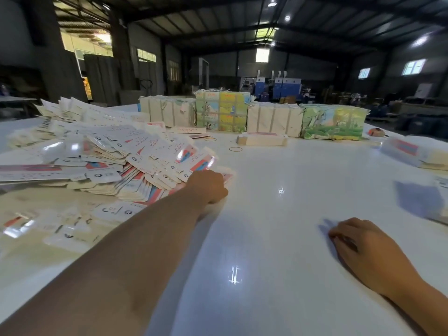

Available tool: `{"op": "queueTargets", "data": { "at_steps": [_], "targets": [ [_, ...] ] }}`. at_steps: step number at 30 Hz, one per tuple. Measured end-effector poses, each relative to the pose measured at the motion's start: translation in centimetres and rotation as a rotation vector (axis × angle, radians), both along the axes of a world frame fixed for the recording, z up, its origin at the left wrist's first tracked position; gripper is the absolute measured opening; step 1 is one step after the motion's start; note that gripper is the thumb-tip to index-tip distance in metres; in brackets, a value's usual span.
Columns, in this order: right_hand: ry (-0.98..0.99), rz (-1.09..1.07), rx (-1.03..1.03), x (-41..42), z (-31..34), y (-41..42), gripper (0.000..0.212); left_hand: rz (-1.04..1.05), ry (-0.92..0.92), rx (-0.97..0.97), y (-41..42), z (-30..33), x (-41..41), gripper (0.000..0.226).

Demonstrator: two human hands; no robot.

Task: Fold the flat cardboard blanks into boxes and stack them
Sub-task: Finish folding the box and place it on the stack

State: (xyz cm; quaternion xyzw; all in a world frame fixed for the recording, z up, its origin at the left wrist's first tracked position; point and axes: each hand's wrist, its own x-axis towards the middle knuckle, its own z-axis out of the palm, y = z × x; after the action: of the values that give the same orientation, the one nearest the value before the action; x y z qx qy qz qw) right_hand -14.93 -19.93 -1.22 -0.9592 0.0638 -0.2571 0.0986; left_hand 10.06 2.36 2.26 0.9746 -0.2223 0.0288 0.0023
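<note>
1. Warehouse interior, dim, roof lights on; big glossy white table fills the view.
2. Left hand is stretched out to the near edge of the heap of flat blanks. Fingers curl down onto one blank at the heap's edge. It looks like a grasp, but the fingertips are hidden, so whether the hold is closed is uncertain.
3. Heap fans out away from that grip to its left and far side, edges loose. Judgement: spread this way so single blanks peel off easily.
4. Right hand rests on bare table, well apart from the grip and nearer the person. Fingers loosely bent, holding nothing. Probably waiting to help fold.
5. Beyond the grip: bundled printed packs in a row, one folded box, rubber bands.
6. Step judged: picking the next blank; no fold begun yet.
</note>
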Motion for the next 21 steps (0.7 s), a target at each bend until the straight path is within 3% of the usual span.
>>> {"op": "queueTargets", "data": {
  "at_steps": [4,9,15,18,21],
  "targets": [
    [0.038,0.009,0.007,-0.1,0.3,0.1,0.018,-0.087,-0.103,0.100,-0.7,-0.1,0.2,0.023],
    [0.025,-0.003,0.011,-0.2,0.4,0.4,0.013,-0.078,-0.057,0.085,0.0,0.8,0.5,0.013],
    [0.043,-0.020,0.027,-0.3,0.3,0.4,0.016,-0.069,-0.071,0.099,0.2,0.9,-0.2,0.020],
    [0.037,-0.037,0.046,-0.4,0.4,0.4,0.019,-0.100,-0.162,0.198,0.3,2.5,-1.4,0.027],
    [0.034,-0.035,0.038,-0.4,0.3,0.4,0.025,-0.091,-0.273,0.159,-0.3,6.0,-4.1,0.022]
  ]
}}
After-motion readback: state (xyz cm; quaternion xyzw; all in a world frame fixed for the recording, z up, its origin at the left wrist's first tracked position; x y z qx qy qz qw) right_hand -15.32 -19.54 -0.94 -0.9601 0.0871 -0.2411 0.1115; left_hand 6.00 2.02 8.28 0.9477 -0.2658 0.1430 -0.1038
